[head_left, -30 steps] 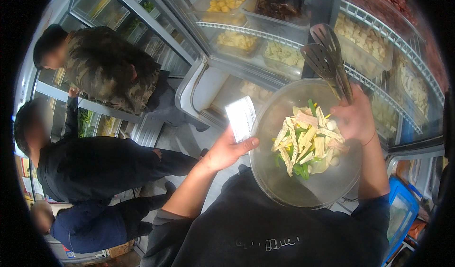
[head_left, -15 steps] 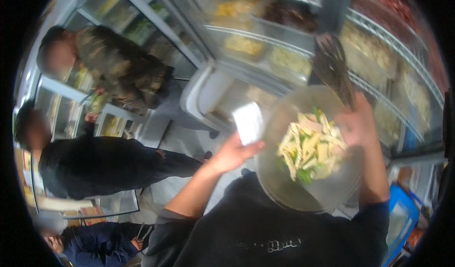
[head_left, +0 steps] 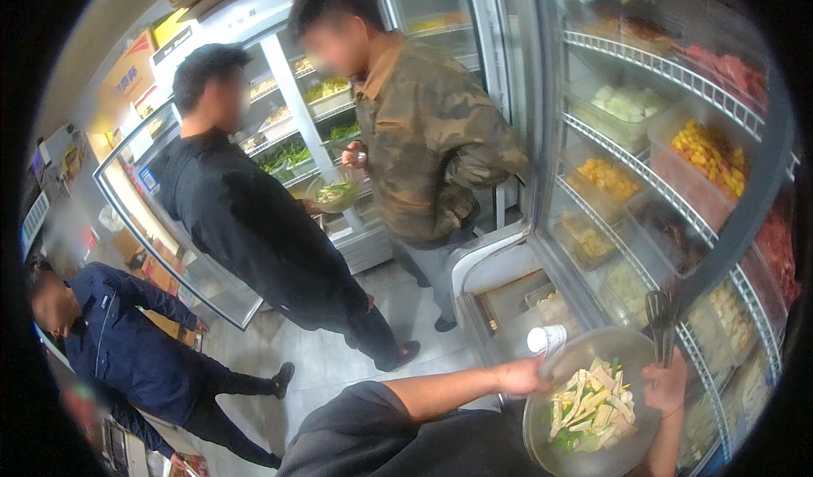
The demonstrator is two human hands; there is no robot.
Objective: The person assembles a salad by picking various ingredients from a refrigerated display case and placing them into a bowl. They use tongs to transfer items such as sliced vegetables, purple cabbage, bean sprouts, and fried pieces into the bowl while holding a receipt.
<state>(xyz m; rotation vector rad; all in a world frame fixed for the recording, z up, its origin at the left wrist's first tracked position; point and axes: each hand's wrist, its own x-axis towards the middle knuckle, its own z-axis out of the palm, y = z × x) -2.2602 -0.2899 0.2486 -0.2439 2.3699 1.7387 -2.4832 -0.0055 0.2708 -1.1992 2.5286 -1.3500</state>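
Note:
At the lower right, a translucent bowl (head_left: pixel 535 426) holds pale cut strips with green pieces (head_left: pixel 593 405). My right hand (head_left: pixel 666 385) is closed on its right side and also grips dark metal tongs (head_left: pixel 660 316), whose heads point up. By the bowl's left rim, my left hand (head_left: pixel 523 377) is closed on a curled white paper slip (head_left: pixel 546 339). Whether its fingers also hold the rim is hidden.
A glass-fronted fridge with food tubs (head_left: pixel 707 159) stands close on the right. Ahead is a low open chest (head_left: pixel 500 261). A person in camouflage (head_left: pixel 432 130) and one in black (head_left: pixel 254 206), with a small bowl (head_left: pixel 334 191), stand by another fridge; a person in navy (head_left: pixel 135 333) is left.
My view has swung left and up, so the bowl and my hands now sit lower and further right. Both hands keep their hold; the paper slip appears more curled.

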